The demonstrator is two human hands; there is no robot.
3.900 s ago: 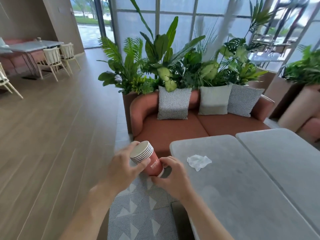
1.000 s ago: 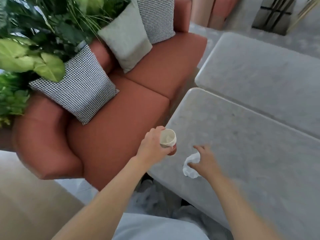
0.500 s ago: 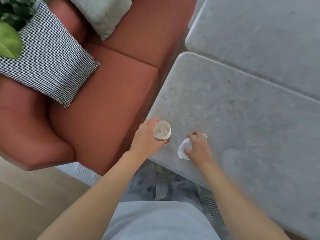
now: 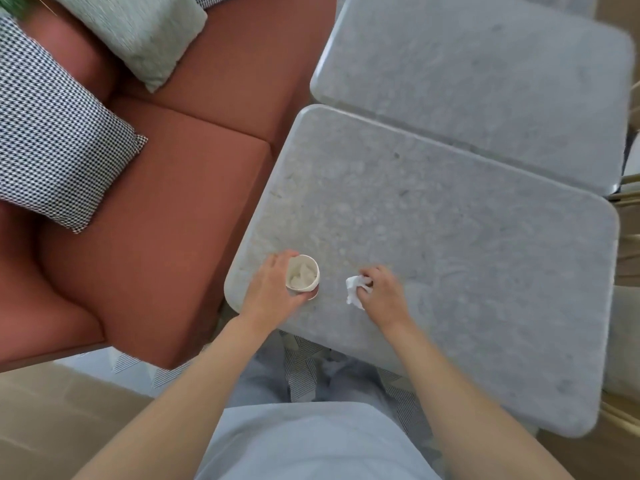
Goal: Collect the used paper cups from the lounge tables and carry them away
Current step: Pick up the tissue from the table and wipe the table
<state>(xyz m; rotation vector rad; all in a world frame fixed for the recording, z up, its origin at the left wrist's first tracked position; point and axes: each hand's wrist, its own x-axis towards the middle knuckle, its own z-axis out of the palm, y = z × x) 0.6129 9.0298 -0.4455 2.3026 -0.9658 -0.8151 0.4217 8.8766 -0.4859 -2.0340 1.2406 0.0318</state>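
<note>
paper cup stack (image 4: 302, 278) stood upright near the bench (image 4: 450, 237) corner, gripped by the left hand (image 4: 273, 292), while just right of it the right hand (image 4: 382, 292) pinched a crumpled tissue (image 4: 354, 289).

You've got one view only, a wide-angle camera on your head, tipped steeply down so it looks almost straight onto the near table (image 4: 433, 271). Your own torso fills the bottom edge, both forearms run up from there into mid-frame. Your left hand (image 4: 270, 292) and right hand (image 4: 384, 292) sit close to centre, near the camera. Frame left takes in the sofa (image 4: 166, 220) with its cushions, top right a second table (image 4: 485, 74) just beyond the first. Edges bend and blur from the wide lens. No second view, so nothing overlaps.
</note>
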